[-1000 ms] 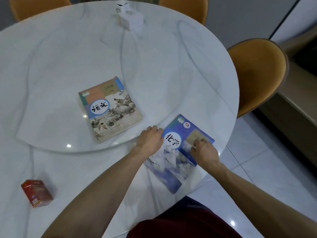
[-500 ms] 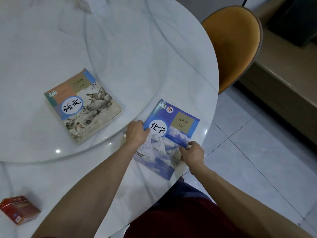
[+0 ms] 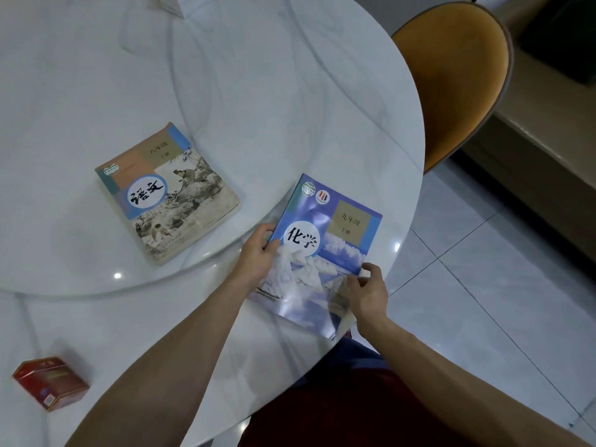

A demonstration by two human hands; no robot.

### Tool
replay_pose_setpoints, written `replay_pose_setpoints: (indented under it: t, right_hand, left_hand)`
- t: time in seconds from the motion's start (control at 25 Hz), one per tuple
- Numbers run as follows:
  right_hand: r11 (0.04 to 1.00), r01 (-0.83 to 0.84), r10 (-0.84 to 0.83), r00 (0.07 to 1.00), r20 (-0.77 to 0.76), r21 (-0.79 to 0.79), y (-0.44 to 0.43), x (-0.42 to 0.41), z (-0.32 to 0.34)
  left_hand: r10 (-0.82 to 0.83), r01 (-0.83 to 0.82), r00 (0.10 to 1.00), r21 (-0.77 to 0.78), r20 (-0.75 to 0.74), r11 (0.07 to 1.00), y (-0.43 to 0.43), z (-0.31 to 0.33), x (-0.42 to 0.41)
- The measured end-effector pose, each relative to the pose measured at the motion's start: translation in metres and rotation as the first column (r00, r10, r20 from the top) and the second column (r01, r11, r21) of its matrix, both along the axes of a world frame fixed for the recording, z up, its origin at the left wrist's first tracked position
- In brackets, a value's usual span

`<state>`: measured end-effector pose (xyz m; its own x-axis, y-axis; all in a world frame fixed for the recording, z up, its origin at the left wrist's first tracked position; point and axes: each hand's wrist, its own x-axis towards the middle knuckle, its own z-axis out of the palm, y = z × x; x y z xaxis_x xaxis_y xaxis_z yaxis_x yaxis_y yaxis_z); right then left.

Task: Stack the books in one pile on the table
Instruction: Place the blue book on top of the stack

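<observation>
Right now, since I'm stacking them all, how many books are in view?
2. The blue book sits near the table's edge, gripped by the left hand and right hand. The tan book lies apart to its left. None look hidden.

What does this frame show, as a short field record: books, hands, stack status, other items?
books: blue book near the table edge; tan book flat, apart from it
left hand: left hand grips the blue book's left edge
right hand: right hand holds its lower right corner
stack status: not yet stacked
surface: white table
other items: red box, orange chair
</observation>
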<state>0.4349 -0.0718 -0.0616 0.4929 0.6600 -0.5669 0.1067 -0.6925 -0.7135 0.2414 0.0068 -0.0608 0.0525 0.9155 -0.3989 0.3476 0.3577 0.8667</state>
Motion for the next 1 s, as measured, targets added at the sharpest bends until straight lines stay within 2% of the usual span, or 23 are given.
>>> replay_pose_setpoints:
  t: [0.16,0.4,0.72,1.0]
  right_hand:
    - [0.991,0.030,-0.018,0.996,-0.089,0.134,0.005,0.001,0.015]
    - [0.959,-0.031,0.062,0.993,-0.101,0.281,0.054,-0.007,0.054]
    - [0.867,-0.365,0.380,0.925,0.022,0.341,0.141,-0.065,0.088]
    - [0.717,-0.593,0.599,0.793,0.112,0.366,0.214,-0.142,0.099]
  left_hand:
    - [0.094,-0.094,0.988,-0.007,0.125,0.996,0.000,0.010,-0.008]
    - [0.287,-0.298,0.943,0.045,0.168,0.953,0.011,0.035,-0.025]
    - [0.548,-0.572,0.817,0.127,0.182,0.810,0.025,0.068,-0.083]
    - [0.728,-0.737,0.676,0.112,0.115,0.666,0.044,0.081,-0.136]
